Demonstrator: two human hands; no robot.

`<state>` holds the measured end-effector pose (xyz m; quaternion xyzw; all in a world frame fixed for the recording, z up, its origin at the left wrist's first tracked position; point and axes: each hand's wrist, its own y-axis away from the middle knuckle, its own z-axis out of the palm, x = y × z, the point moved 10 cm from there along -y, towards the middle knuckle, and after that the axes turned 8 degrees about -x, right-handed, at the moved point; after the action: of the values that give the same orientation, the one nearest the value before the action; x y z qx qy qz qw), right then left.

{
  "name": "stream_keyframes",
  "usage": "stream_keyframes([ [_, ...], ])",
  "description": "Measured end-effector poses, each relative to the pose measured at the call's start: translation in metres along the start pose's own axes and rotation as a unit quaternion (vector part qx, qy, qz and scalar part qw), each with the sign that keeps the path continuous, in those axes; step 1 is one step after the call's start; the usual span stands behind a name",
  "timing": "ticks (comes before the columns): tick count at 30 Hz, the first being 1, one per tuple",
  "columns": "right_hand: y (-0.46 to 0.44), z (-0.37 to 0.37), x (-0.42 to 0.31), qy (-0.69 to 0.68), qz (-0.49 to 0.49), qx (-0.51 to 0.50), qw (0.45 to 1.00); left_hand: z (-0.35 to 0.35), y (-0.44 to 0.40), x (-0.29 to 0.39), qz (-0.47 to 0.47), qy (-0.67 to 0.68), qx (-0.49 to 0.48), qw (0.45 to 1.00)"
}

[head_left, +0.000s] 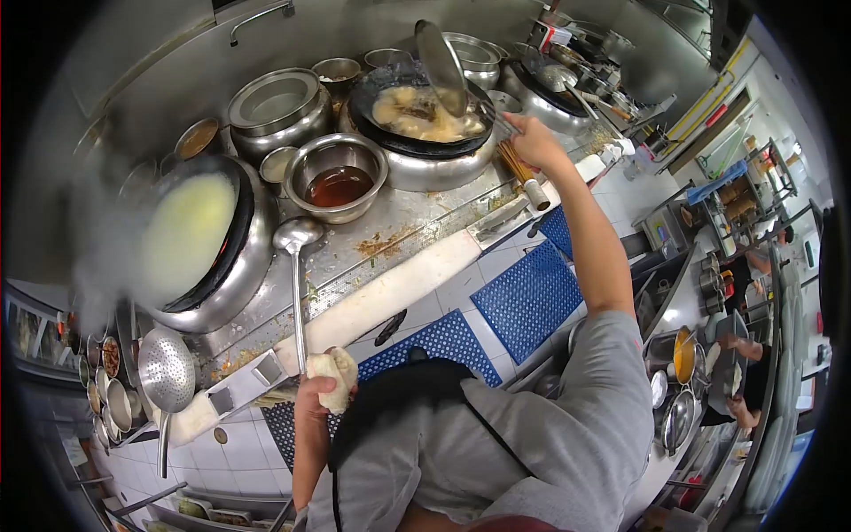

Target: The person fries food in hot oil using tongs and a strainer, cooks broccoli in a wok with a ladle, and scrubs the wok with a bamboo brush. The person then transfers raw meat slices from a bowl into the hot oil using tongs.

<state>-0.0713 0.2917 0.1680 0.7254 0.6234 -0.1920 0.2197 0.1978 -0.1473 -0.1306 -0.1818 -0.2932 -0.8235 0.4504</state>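
My left hand (316, 397) is closed around a folded white cloth (338, 377), low in the view. A ladle (299, 232) lies with its handle reaching down to this cloth. At the upper right, my right hand (534, 144) is closed at the near edge of the far wok (359, 113), on a thin metal handle whose far end I cannot make out. Over that wok's yellowish food (403, 105) a tilted oval metal vessel (441, 69) stands up. Just below my right hand is a bamboo brush (511, 167).
A steaming wok (191, 226) with pale liquid is at left. Between the woks stand a bowl of reddish-brown liquid (339, 185) and a lidded pot (277, 99). A perforated skimmer (167, 371) lies lower left. At far right are a co-worker's hands (743, 414) beside a tray.
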Motion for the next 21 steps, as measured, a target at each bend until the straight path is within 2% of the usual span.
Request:
stream_keyframes([
  [4,-0.018,-0.001,0.028,0.021,0.018,0.086,0.996,0.015,-0.004,0.004,-0.006,0.001,-0.016,1.0],
  [7,-0.046,0.033,0.056,0.043,0.04,0.106,0.993,0.03,-0.002,0.012,-0.007,0.004,-0.028,1.0],
  [10,-0.039,0.093,0.07,-0.24,0.098,0.033,0.965,0.029,0.0,0.015,0.01,0.008,-0.034,0.999],
  [12,-0.031,0.133,0.067,-0.447,0.12,0.019,0.886,0.026,0.004,0.013,0.016,0.022,-0.039,0.999],
  [14,-0.033,0.173,0.065,-0.611,0.148,-0.018,0.778,0.022,0.01,0.012,0.022,0.036,-0.03,0.999],
  [16,-0.051,0.198,0.065,-0.667,0.118,-0.066,0.733,0.021,0.018,0.014,0.031,0.035,-0.003,0.999],
  [19,-0.083,0.208,0.066,-0.7,0.082,-0.121,0.699,0.02,0.026,0.017,0.048,0.021,0.026,0.998],
  [21,-0.089,0.199,0.07,-0.661,0.054,-0.142,0.735,0.012,0.024,0.015,0.056,0.021,0.012,0.998],
])
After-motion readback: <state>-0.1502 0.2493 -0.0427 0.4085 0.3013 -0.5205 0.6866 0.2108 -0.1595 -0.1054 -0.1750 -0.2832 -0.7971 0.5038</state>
